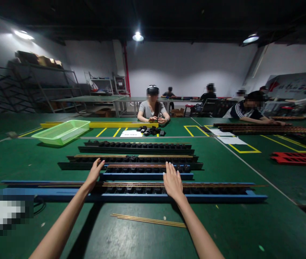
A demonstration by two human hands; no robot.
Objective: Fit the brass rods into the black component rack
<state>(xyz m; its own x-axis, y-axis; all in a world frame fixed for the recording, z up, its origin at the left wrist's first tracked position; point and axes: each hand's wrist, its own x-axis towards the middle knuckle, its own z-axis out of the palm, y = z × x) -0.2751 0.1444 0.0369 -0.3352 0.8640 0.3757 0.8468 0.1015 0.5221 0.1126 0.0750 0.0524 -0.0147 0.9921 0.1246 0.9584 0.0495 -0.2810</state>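
My left hand (94, 173) reaches forward with fingers stretched, its tips at the left end of a short blue rail (146, 176) that carries black clips and thin brass rods. My right hand (172, 181) lies flat and open over the same rail, a little right of its middle. Both forearms cross a long blue rail (223, 197) nearer to me, which also holds black clips and brass rods. Two loose brass rods (149, 220) lie on the green table in front of it. Neither hand grips anything.
Two dark rails (136, 147) with black clips lie farther back. A green plastic basket (61, 131) stands at the back left by a yellow bar (101, 125). A person sits opposite with black parts (150, 130) and a white sheet (131, 133). Other people work at the right, near red rails (298, 158).
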